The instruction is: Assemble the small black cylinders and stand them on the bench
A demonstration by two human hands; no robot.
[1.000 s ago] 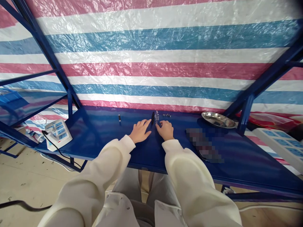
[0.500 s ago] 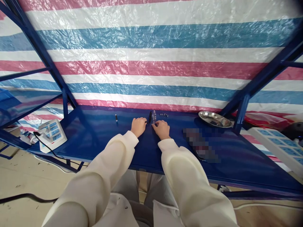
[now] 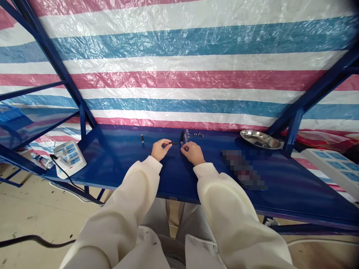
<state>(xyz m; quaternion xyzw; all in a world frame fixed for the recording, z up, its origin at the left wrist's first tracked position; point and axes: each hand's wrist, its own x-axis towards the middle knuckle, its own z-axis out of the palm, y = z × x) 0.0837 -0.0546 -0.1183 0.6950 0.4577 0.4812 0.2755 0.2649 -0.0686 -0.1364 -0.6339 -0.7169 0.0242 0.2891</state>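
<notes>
My left hand rests on the blue shelf, its fingers pinched on a thin black stick-like part that points right. Just to its right, my right hand has its fingers curled on a small pale tube-like piece; what it is I cannot make out. Behind both hands stands a small cluster of black and clear pieces. Both arms wear white sleeves.
A short black piece lies left of the hands, and several small metal bits lie behind the right one. A steel dish sits at the right, a white power strip at the left edge, a striped tarp behind.
My left hand went from flat and open to pinched, drawing the thin black part out from the cluster. My right hand closed on a small pale piece.
</notes>
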